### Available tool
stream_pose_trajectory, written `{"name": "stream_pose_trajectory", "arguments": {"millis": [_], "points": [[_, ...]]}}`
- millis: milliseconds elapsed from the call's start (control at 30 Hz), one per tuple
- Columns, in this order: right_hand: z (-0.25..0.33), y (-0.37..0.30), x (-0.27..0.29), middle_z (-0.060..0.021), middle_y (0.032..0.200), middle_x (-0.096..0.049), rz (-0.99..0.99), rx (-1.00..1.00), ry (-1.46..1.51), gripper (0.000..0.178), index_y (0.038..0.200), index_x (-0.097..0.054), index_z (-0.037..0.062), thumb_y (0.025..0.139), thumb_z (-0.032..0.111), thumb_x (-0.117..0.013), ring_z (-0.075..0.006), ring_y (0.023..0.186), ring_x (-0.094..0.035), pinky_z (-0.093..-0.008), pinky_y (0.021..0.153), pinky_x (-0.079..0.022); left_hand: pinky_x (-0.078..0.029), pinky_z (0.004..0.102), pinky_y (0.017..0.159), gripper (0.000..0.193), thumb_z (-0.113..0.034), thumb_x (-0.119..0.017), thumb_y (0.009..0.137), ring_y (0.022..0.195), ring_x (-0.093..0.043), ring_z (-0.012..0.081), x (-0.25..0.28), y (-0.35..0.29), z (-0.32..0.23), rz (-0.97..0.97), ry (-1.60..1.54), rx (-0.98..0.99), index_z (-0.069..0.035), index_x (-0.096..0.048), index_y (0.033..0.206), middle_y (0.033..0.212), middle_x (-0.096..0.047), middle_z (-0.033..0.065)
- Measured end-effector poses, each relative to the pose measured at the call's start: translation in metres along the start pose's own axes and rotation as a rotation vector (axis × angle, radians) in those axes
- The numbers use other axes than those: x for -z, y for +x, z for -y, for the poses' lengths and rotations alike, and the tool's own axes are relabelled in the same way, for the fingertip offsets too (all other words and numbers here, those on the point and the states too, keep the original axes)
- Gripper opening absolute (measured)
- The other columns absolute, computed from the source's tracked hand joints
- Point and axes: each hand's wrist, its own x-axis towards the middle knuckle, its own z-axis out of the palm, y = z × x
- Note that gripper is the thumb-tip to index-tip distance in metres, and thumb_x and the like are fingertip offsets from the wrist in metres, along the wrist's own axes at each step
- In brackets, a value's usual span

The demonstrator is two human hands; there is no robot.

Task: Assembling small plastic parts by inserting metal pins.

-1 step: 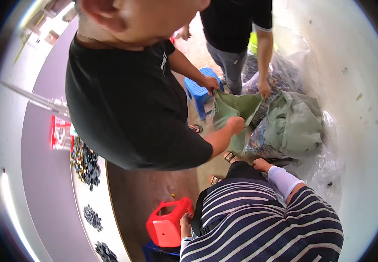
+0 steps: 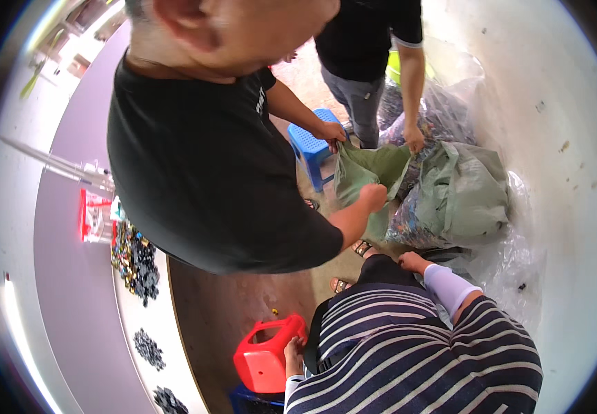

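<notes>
The green sack point(image 2: 464, 193) looks soft, limp and bulky, heavy with small parts showing through clear plastic below it, so its gathered mouth is the place to grip, where two other people's hands point(image 2: 374, 196) hold it. The right hand point(image 2: 414, 262) lies just below the sack, and the left hand point(image 2: 293, 355) touches a red stool point(image 2: 264, 359) well below and left of the sack. I cannot tell either hand's grip, since the fingers are hidden, and the sack's contents are unclear

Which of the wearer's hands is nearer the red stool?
Left. The left hand touches the right edge of the red stool; the right hand is up-right, by the clear plastic bag.
</notes>
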Motion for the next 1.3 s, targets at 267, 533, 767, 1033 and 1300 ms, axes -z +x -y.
{"name": "stream_pose_trajectory", "arguments": {"millis": [267, 533, 767, 1033, 1300], "points": [[0.002, -0.09, -0.036, -0.0203, 0.091, -0.068, 0.007, -0.216, 0.24, 0.025, 0.089, -0.073, 0.0058, 0.075, 0.023, -0.062, -0.0378, 0.086, -0.066, -0.0439, 0.075, -0.053, -0.049, 0.0343, 0.056, 0.016, -0.027, -0.052, 0.095, 0.065, -0.06, 0.0197, 0.016, 0.045, -0.043, -0.062, 0.174, 0.182, -0.014, -0.056, 0.105, 0.085, -0.065, 0.0052], [-0.027, -0.14, -0.085, -0.0203, 0.092, -0.069, 0.068, -0.278, 0.143, 0.029, 0.093, -0.074, 0.0092, 0.08, 0.031, -0.06, -0.0381, 0.088, -0.066, -0.0451, 0.081, -0.051, -0.048, 0.0347, 0.056, 0.018, -0.024, -0.055, 0.093, 0.066, -0.06, 0.0214, -0.014, 0.026, -0.049, 0.037, 0.21, 0.089, -0.011, -0.055, 0.107, 0.086, -0.065, 0.0065], [-0.04, -0.141, -0.078, -0.0188, 0.092, -0.069, -0.096, -0.195, 0.207, 0.024, 0.091, -0.074, 0.0096, 0.079, 0.022, -0.057, -0.0376, 0.087, -0.066, -0.0459, 0.08, -0.052, -0.048, 0.0336, 0.058, 0.014, -0.015, -0.058, 0.091, 0.068, -0.059, 0.0236, -0.016, -0.001, 0.004, 0.016, 0.278, 0.115, -0.005, -0.054, 0.1, 0.082, -0.062, 0.0106], [-0.088, -0.214, -0.091, -0.0202, 0.089, -0.068, -0.278, -0.323, 0.354, 0.022, 0.086, -0.073, 0.0078, 0.077, 0.021, -0.058, -0.0374, 0.085, -0.066, -0.0461, 0.078, -0.052, -0.049, 0.0293, 0.057, 0.016, -0.016, -0.053, 0.093, 0.068, -0.06, 0.019, -0.088, -0.064, 0.003, 0.352, 1.267, -0.369, -0.006, -0.058, 0.104, 0.086, -0.064, 0.0087], [-0.11, -0.281, -0.138, -0.0221, 0.091, -0.068, -0.142, -0.484, 0.382, 0.025, 0.089, -0.074, 0.0052, 0.076, 0.021, -0.059, -0.0388, 0.088, -0.066, -0.0444, 0.08, -0.051, -0.048, 0.0308, 0.054, 0.02, -0.022, -0.055, 0.093, 0.062, -0.06, 0.0183, -0.099, -0.019, 0.042, 0.226, 0.549, 0.015, -0.007, -0.061, 0.104, 0.084, -0.065, 0.0065]]}}
